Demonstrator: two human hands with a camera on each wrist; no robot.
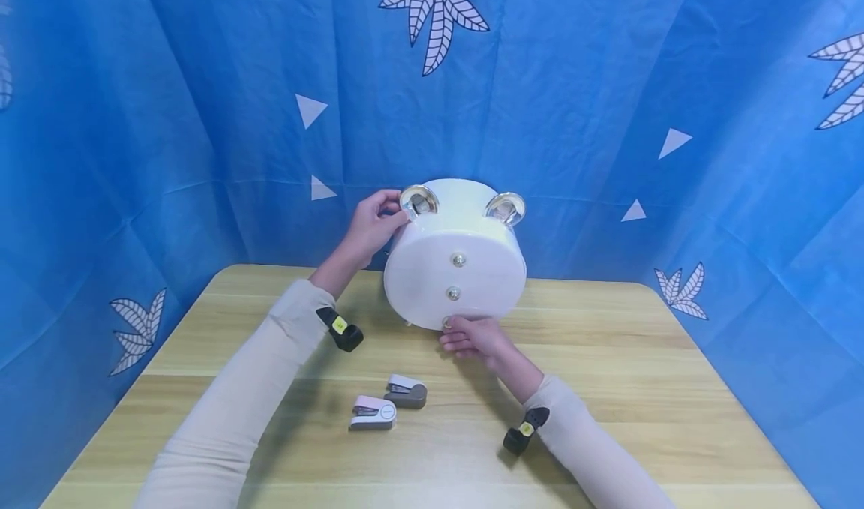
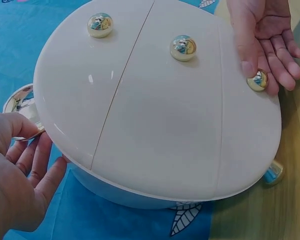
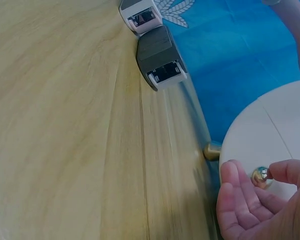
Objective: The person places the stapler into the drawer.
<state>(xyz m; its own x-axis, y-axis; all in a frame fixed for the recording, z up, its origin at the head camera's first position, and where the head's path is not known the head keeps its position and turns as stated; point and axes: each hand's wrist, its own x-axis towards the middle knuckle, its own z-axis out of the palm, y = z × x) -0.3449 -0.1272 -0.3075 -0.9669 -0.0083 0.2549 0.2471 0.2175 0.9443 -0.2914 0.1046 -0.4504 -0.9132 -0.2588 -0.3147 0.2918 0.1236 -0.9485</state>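
Observation:
A white, rounded drawer box [image 1: 421, 284] with two gold ears stands at the back of the table. Its front has three gold knobs, one above another, and thin seams between the drawers. At its left side, my left hand [image 1: 374, 226] pinches the left ear [image 2: 25, 102] between thumb and fingers. My right hand [image 1: 481, 338] is low at the front, with thumb and forefinger on the lowest knob [image 2: 258, 80]; its other fingers extend beneath, palm upward. The drawer seams look closed in the left wrist view. A short gold foot [image 2: 273, 172] shows under the box.
Two mini staplers lie in front of the box, a pink-and-white one [image 1: 373, 414] and a grey-and-white one [image 1: 406, 393] nearly touching. Behind the wooden table [image 1: 594, 419] hangs a blue curtain [image 1: 574, 104] with leaf prints, close to the back of the box.

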